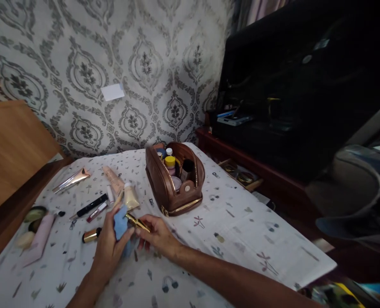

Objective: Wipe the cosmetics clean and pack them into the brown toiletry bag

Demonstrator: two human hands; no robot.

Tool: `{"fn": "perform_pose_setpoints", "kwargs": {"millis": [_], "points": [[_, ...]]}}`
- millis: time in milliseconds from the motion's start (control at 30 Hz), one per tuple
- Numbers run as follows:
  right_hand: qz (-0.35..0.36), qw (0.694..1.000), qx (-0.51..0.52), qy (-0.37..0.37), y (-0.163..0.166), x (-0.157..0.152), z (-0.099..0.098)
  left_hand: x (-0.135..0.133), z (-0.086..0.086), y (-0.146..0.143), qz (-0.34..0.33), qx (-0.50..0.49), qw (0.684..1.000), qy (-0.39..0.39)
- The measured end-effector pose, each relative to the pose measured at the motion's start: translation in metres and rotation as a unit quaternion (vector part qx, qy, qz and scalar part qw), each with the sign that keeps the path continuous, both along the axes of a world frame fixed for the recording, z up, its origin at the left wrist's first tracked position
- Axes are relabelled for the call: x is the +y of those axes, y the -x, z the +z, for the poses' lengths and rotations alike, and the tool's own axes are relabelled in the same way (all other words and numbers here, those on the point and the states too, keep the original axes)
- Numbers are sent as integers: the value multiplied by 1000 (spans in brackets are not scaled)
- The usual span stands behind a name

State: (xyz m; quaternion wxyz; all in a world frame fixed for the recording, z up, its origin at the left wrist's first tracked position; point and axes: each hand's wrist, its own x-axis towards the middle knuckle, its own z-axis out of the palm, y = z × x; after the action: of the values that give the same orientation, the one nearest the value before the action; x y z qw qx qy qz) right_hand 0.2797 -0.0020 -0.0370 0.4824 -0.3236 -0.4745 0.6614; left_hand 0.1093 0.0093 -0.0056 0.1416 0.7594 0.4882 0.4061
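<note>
My left hand [106, 233] is closed on a light blue cloth [120, 223], which is bunched between thumb and fingers. My right hand [160, 236] pinches a slim, shiny gold cosmetic tube [141, 223], whose far end meets the cloth. Just beyond the hands stands a brown cosmetic bag [157, 182], unzipped, with a yellow-capped bottle [169, 161] and other containers inside. By my left hand lie a cream-coloured tube [131, 197], a black stick-shaped cosmetic [92, 205], a lip gloss tube [96, 212] and a gold-and-black cylinder [91, 235].
A patterned white cloth [190, 273] covers the table. Toward the left lie a rose-gold tube [72, 179], a pink tube [40, 239] and a green round item [35, 214]. A large black screen [289, 85] and an open drawer [241, 175] are at the right.
</note>
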Motion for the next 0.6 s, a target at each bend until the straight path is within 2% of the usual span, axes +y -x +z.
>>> {"fn": "perform_pose_setpoints", "kwargs": {"millis": [67,133,200,300,400,500,600], "points": [[0,1000,-26,-2,0,-2,1,-2,-9,3,-19,108,989,-96],[3,999,-50,-11,0,-5,4,-4,-17,4,-43,193,968,-152],[7,998,-58,-20,-1,-8,8,-4,-23,5,-49,227,957,-171],[12,998,-54,-27,-2,-10,11,-2,-27,7,-34,220,960,-168],[10,997,-64,-50,-1,-12,9,-1,-23,7,-19,176,974,-140],[-2,990,-101,-98,-1,-14,8,-5,-11,4,-29,113,992,-43],[-33,972,-172,-160,-2,-16,11,-9,4,-1,-43,56,996,57]]}}
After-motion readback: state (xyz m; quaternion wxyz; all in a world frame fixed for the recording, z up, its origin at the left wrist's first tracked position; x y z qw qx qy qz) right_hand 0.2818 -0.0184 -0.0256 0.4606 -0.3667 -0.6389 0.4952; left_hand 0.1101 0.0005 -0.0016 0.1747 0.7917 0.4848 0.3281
